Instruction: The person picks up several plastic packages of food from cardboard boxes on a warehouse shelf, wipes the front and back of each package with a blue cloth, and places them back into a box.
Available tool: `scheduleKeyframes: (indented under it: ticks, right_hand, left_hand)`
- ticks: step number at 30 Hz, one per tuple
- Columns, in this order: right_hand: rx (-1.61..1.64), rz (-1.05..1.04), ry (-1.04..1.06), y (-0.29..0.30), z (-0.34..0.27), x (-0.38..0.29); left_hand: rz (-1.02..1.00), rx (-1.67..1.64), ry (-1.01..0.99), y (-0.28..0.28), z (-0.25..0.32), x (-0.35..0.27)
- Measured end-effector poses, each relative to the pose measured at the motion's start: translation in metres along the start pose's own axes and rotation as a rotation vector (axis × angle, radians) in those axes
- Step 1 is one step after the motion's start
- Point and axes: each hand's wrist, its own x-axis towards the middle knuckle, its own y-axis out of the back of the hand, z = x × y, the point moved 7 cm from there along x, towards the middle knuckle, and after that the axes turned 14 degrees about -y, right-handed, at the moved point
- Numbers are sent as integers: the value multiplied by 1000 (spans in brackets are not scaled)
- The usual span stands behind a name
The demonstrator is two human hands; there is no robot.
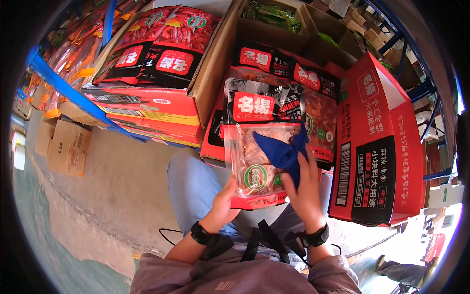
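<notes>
A food pouch [240,147] with a black top, clear window and red bottom edge lies before me, tilted up from my lap. Around its lower left edge my left hand [222,200] is closed, the fingers hidden behind it. My right hand [303,187] presses a dark blue cloth [281,152] against the pouch's window. Just beyond sit similar pouches [317,121] in an open red carton [371,158], whose printed flap stands up on the right.
At the upper left, a cardboard carton [207,70] holds red-and-black pouches [172,40] and rests on stacked red cartons [158,126]. Blue shelf rails [66,84] run alongside. Green packets [271,16] fill a box behind. A brown carton [69,147] stands on the floor; another person's leg [402,273] shows lower right.
</notes>
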Motion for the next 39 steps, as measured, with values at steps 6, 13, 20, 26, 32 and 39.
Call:
scheduleKeyframes:
  ticks: [6, 13, 20, 26, 32, 39]
  right_hand:
    - [76, 15, -60, -5, 3, 12]
    - [131, 357, 1, 51, 2, 55]
    - [17, 212, 132, 13, -29, 67]
    - [35, 13, 109, 0, -21, 66]
    - [-40, 14, 100, -10, -12, 90]
    - [-101, 243, 104, -12, -25, 100]
  left_hand:
    - [-5, 46, 20, 10, 5, -1]
    - [-3, -2, 68, 25, 6, -10]
    - [64, -5, 111, 31, 0, -17]
    - [48, 65, 130, 34, 5, -15]
    - [-43, 97, 129, 27, 9, -12]
    - [-84, 102, 87, 20, 10, -10]
